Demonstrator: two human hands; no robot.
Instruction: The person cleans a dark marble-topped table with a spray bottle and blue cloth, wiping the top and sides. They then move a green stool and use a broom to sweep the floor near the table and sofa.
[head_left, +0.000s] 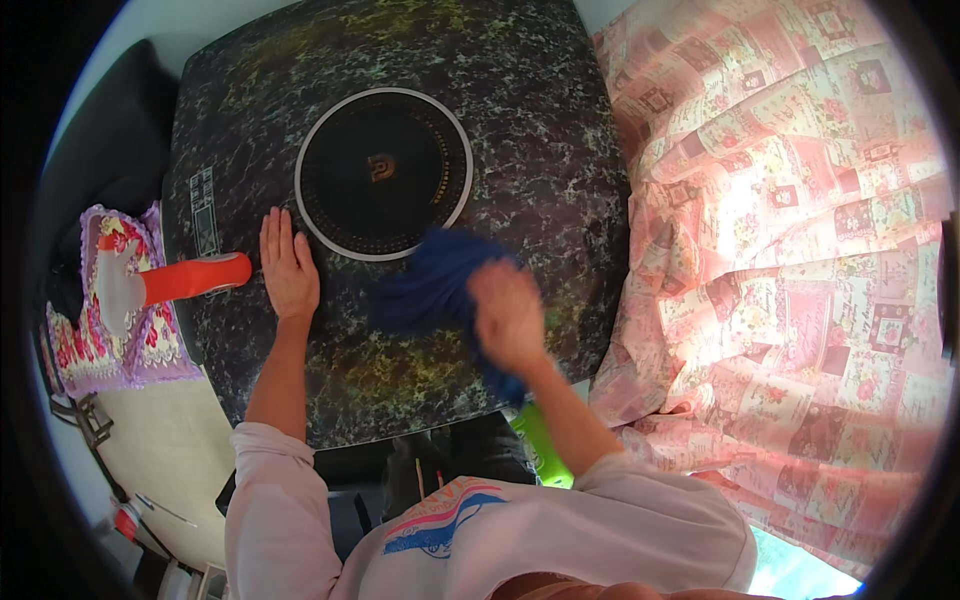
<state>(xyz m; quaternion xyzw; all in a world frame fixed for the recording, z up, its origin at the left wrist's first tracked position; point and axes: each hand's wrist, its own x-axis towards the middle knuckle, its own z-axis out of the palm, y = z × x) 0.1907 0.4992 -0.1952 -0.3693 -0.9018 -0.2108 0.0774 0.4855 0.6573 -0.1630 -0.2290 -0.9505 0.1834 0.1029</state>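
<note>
My left hand (290, 268) lies palm down on the dark marbled tabletop (540, 150), fingers straight and thumb slightly apart, with nothing in it. A blue cloth (435, 289) is bunched under my right hand (508, 315), which presses it on the tabletop. Both are blurred, so the exact grip of the fingers is hidden. The cloth's far edge touches the rim of a round black glass hotplate (375, 187) set in the table. Left of my left hand, a bottle with an orange body and pale head (196, 277) reaches over the table's left edge.
A printed control panel (202, 210) is at the tabletop's left. Pink patterned curtains (780, 225) hang close along the right side. Beyond the left edge are a purple-trimmed floral cloth (154, 352) and a black covered thing (112, 150). Something bright green (547, 450) shows below the near edge.
</note>
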